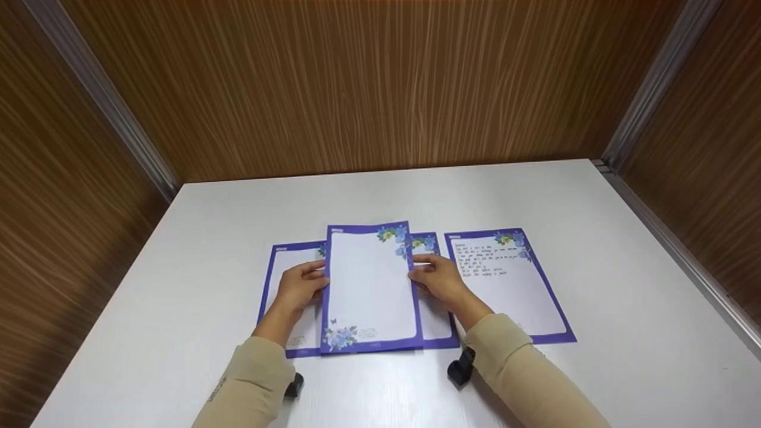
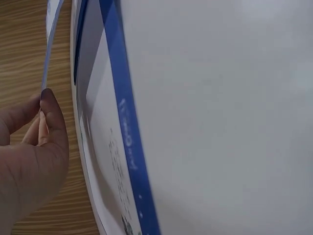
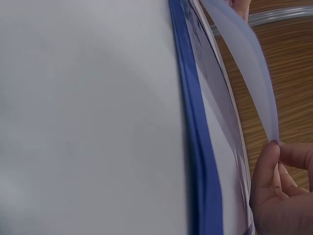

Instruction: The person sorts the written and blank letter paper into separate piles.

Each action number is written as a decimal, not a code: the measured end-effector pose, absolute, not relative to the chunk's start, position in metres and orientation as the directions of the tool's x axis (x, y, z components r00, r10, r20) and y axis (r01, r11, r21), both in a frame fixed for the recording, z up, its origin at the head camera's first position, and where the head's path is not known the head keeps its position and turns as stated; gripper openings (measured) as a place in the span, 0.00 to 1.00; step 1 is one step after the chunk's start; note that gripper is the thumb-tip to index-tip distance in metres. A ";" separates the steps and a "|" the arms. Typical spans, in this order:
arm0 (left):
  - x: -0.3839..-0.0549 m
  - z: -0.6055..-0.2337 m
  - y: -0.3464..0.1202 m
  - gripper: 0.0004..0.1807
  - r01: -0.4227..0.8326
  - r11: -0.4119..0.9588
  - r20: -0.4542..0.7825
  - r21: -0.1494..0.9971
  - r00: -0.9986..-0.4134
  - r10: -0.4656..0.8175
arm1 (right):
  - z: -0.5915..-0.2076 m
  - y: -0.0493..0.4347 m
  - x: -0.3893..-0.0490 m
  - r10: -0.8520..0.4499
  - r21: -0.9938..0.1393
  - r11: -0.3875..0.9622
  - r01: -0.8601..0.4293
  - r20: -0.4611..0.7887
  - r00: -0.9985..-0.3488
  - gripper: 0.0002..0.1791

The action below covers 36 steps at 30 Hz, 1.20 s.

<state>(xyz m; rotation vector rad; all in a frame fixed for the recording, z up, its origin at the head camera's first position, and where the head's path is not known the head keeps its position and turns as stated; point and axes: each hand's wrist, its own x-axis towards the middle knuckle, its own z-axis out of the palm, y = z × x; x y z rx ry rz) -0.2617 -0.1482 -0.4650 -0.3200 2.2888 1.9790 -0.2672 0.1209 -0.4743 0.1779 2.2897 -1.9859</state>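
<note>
Both hands hold up a sheet of purple-bordered writing paper, its middle blank and blue flowers printed in two corners. My left hand pinches its left edge between thumb and fingers; in the left wrist view that hand grips the thin edge above the table. On the opposite edge, my right hand pinches the paper the same way, and the right wrist view shows the sheet bowing slightly from those fingertips. Beneath it lie more sheets of the same design, partly covered by the raised one.
To the right, a matching sheet with handwritten lines lies flat on the white table. Wood-patterned panels close off the back and both sides. Black wrist-camera mounts show by the cuffs.
</note>
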 end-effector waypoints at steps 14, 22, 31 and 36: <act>-0.259 -0.463 -0.180 0.24 -0.225 0.130 -0.217 0.966 -0.973 -0.073 | -0.472 0.091 -0.268 0.009 -0.973 0.177 0.146 -0.147 -0.989 0.21; -0.255 -0.461 -0.195 0.25 -0.240 0.143 -0.231 0.960 -0.970 -0.077 | -0.472 0.078 -0.266 0.000 -0.975 0.172 0.138 -0.140 -0.990 0.20; -0.251 -0.459 -0.212 0.26 -0.239 0.156 -0.229 0.958 -0.970 -0.082 | -0.471 0.061 -0.266 -0.022 -0.975 0.177 0.133 -0.139 -0.990 0.21; -0.250 -0.459 -0.220 0.27 -0.232 0.139 -0.222 0.963 -0.971 -0.084 | -0.473 0.053 -0.266 -0.034 -0.975 0.182 0.128 -0.136 -0.990 0.21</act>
